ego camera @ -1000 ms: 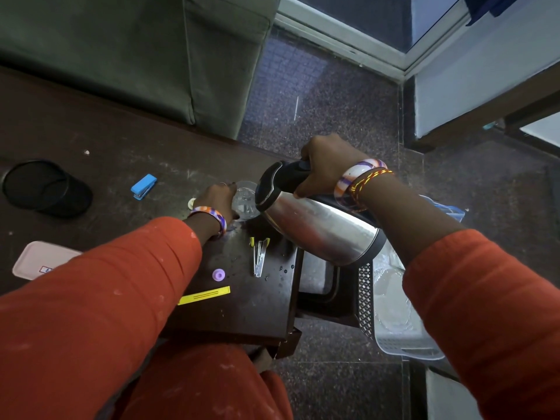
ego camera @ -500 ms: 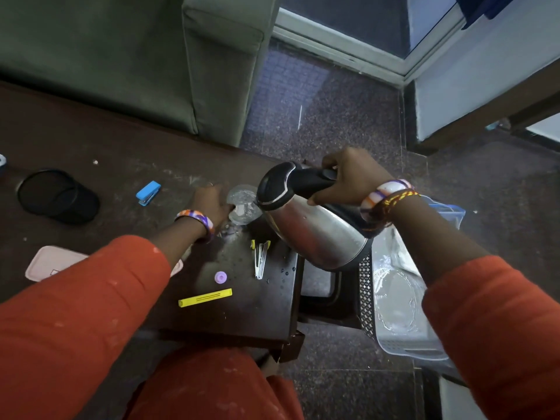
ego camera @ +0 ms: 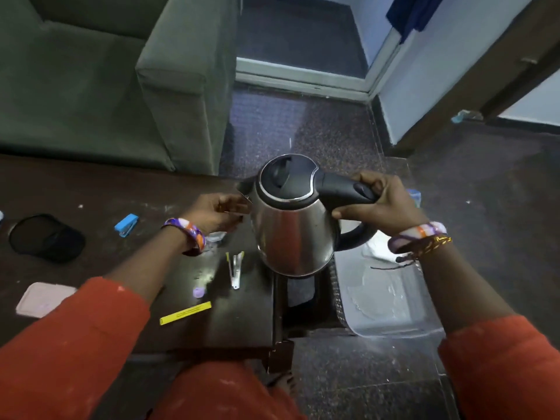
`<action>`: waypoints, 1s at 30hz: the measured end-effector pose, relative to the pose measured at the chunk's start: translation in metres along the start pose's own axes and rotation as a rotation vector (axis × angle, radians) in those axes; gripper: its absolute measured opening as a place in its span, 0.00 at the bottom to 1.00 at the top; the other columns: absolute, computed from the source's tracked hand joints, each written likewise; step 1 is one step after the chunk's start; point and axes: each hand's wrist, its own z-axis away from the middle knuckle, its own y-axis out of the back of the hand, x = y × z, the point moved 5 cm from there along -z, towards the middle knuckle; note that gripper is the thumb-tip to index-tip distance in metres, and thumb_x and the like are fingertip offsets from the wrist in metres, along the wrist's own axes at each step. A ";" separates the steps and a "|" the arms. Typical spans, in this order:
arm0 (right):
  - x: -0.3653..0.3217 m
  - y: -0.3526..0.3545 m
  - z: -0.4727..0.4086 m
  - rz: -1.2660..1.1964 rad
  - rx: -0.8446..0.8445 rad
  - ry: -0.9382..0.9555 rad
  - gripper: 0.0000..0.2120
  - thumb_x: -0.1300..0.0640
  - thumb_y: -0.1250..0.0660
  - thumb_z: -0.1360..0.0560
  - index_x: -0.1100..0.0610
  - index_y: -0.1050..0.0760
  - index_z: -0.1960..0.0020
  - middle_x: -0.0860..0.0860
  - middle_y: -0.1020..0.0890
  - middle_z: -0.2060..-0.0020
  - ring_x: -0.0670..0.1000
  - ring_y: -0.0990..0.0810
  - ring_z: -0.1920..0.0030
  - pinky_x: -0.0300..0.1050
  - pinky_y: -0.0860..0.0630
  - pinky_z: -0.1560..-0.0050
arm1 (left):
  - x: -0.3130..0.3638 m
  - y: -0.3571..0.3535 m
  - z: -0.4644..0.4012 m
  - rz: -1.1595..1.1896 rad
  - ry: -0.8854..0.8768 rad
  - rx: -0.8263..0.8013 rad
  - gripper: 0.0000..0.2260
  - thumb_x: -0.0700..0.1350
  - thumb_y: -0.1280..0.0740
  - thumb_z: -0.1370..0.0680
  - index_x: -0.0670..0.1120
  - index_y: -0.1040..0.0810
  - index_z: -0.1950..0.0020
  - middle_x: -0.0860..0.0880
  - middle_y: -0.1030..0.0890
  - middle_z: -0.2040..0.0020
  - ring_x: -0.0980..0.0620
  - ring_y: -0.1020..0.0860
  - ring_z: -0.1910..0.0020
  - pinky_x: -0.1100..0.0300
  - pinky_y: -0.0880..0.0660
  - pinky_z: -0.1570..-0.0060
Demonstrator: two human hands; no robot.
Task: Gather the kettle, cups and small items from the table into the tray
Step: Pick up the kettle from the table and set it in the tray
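Observation:
My right hand (ego camera: 381,204) grips the black handle of the steel kettle (ego camera: 294,234), which hangs upright over the right end of the dark table (ego camera: 91,189). My left hand (ego camera: 218,210) is beside the kettle's spout with curled fingers; blur hides whether it holds anything. A clear glass cup (ego camera: 216,237) shows partly under that wrist. On the table lie a blue stapler (ego camera: 126,224), a metal clip (ego camera: 235,269), a purple cap (ego camera: 199,291) and a yellow strip (ego camera: 185,312). The pale plastic tray (ego camera: 391,331) sits lower, to the right of the table.
A black mesh cup (ego camera: 45,237) lies on its side at the left, with a pink lid (ego camera: 45,298) nearer me. A green sofa (ego camera: 91,86) stands behind the table. A low dark stand (ego camera: 303,301) lies between table and tray. A doorway (ego camera: 303,40) opens beyond.
The kettle has swung from tilted over the glass cup to upright. My left hand has come off the cup and risen to the spout.

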 end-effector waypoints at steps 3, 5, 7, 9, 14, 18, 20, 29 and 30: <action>0.008 0.041 0.032 -0.039 0.053 0.006 0.12 0.72 0.25 0.38 0.61 0.24 0.60 0.47 0.19 0.68 0.41 0.22 0.66 0.31 0.26 0.63 | 0.022 -0.044 0.011 -0.025 -0.106 -0.113 0.24 0.24 0.39 0.28 0.51 0.16 0.66 0.57 0.16 0.71 0.63 0.18 0.69 0.70 0.21 0.67; 0.015 0.067 0.053 -0.033 0.067 -0.005 0.14 0.72 0.26 0.37 0.67 0.24 0.54 0.55 0.20 0.62 0.46 0.21 0.62 0.34 0.25 0.60 | 0.034 -0.077 0.018 -0.059 -0.165 -0.152 0.21 0.27 0.36 0.29 0.51 0.15 0.66 0.56 0.15 0.70 0.61 0.18 0.69 0.69 0.21 0.66; 0.028 0.090 0.070 -0.012 0.065 -0.030 0.16 0.71 0.26 0.36 0.67 0.24 0.50 0.58 0.19 0.59 0.50 0.20 0.58 0.39 0.23 0.55 | 0.042 -0.105 0.021 -0.101 -0.218 -0.148 0.15 0.30 0.34 0.29 0.49 0.17 0.66 0.54 0.16 0.72 0.61 0.19 0.70 0.69 0.20 0.65; 0.044 0.113 0.088 -0.006 0.076 -0.066 0.16 0.71 0.26 0.36 0.66 0.23 0.50 0.60 0.19 0.56 0.54 0.20 0.55 0.48 0.24 0.50 | 0.047 -0.138 0.022 -0.176 -0.253 -0.166 0.13 0.31 0.32 0.30 0.49 0.17 0.66 0.55 0.16 0.72 0.61 0.19 0.70 0.68 0.20 0.63; 0.096 0.151 0.120 0.034 0.082 -0.173 0.15 0.70 0.26 0.35 0.68 0.26 0.51 0.60 0.21 0.58 0.54 0.23 0.56 0.49 0.27 0.52 | 0.035 -0.201 0.016 -0.256 -0.226 -0.177 0.08 0.33 0.30 0.30 0.45 0.18 0.61 0.55 0.17 0.74 0.58 0.19 0.70 0.65 0.20 0.61; 0.139 0.158 0.137 0.053 0.081 -0.252 0.13 0.69 0.26 0.36 0.57 0.24 0.55 0.55 0.21 0.60 0.52 0.23 0.56 0.49 0.27 0.51 | 0.012 -0.232 0.009 -0.317 -0.178 -0.148 0.05 0.33 0.29 0.31 0.39 0.17 0.57 0.56 0.18 0.76 0.61 0.20 0.72 0.70 0.21 0.65; 0.157 0.156 0.141 0.037 0.093 -0.283 0.15 0.70 0.26 0.36 0.59 0.23 0.52 0.57 0.21 0.58 0.54 0.23 0.55 0.51 0.27 0.48 | 0.000 -0.241 0.009 -0.345 -0.154 -0.138 0.04 0.34 0.27 0.32 0.39 0.17 0.59 0.56 0.18 0.76 0.62 0.21 0.73 0.71 0.21 0.66; 0.184 0.144 0.147 0.067 0.053 -0.346 0.18 0.72 0.29 0.34 0.64 0.24 0.44 0.54 0.23 0.56 0.37 0.26 0.65 0.19 0.31 0.65 | -0.037 -0.247 0.009 -0.394 -0.071 -0.067 0.08 0.34 0.26 0.34 0.46 0.17 0.70 0.49 0.18 0.72 0.57 0.20 0.71 0.63 0.19 0.62; 0.184 0.144 0.146 0.086 0.047 -0.345 0.19 0.72 0.29 0.33 0.65 0.24 0.44 0.54 0.23 0.56 0.37 0.26 0.65 0.18 0.32 0.66 | -0.039 -0.246 0.008 -0.392 -0.067 -0.059 0.06 0.34 0.26 0.34 0.44 0.17 0.68 0.47 0.19 0.71 0.55 0.21 0.70 0.62 0.19 0.61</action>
